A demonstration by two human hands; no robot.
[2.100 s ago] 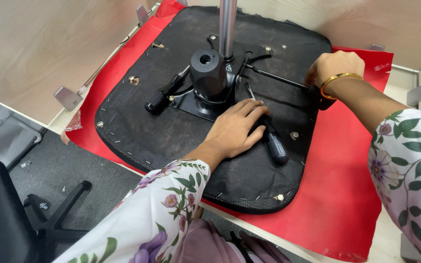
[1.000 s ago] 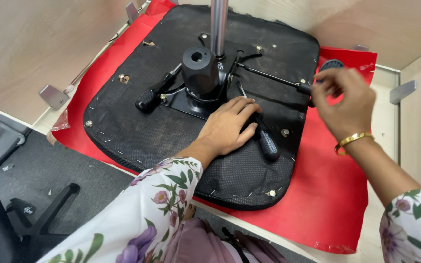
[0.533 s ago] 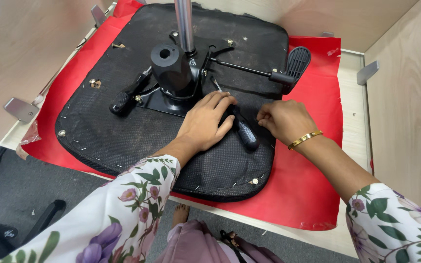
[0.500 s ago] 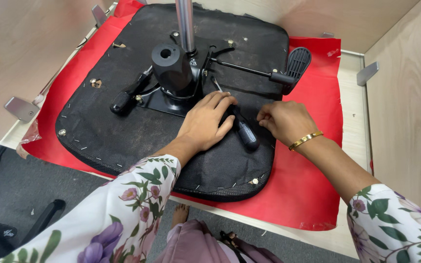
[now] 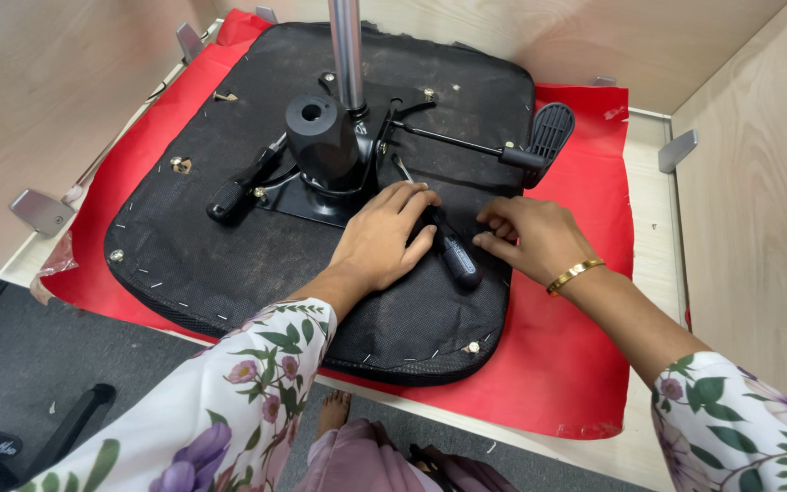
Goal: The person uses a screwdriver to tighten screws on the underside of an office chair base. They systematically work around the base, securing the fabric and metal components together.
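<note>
A black-handled screwdriver (image 5: 453, 255) lies on the upturned black chair seat (image 5: 229, 264), just right of the seat's middle, its handle pointing toward the person. The left hand (image 5: 384, 239) rests flat on the seat with its fingers (image 5: 412, 202) spread open, their tips at the screwdriver's upper end beside the metal mechanism plate (image 5: 307, 196). The right hand (image 5: 530, 239) sits just right of the handle, its fingers (image 5: 495, 228) curled loosely and touching or nearly touching it; whether they actually grip it cannot be told. A gold bangle (image 5: 574, 273) circles the right wrist.

Just beyond the left hand stands the black cylinder hub (image 5: 322, 141) with a shiny metal column (image 5: 346, 55) rising behind it and out of the top of the view. A lever with a paddle-shaped end (image 5: 548, 132) runs right from the hub; another black-handled lever (image 5: 239, 187) points left. Small screws dot the seat's rim.

The seat lies on a red sheet (image 5: 576, 364) over the table (image 5: 662, 237), hemmed by wooden partition walls (image 5: 758, 182) on the left, back and right. Open room remains on the red sheet right of the seat and along the near edge. The screwdriver's shaft is hidden under the left hand.
</note>
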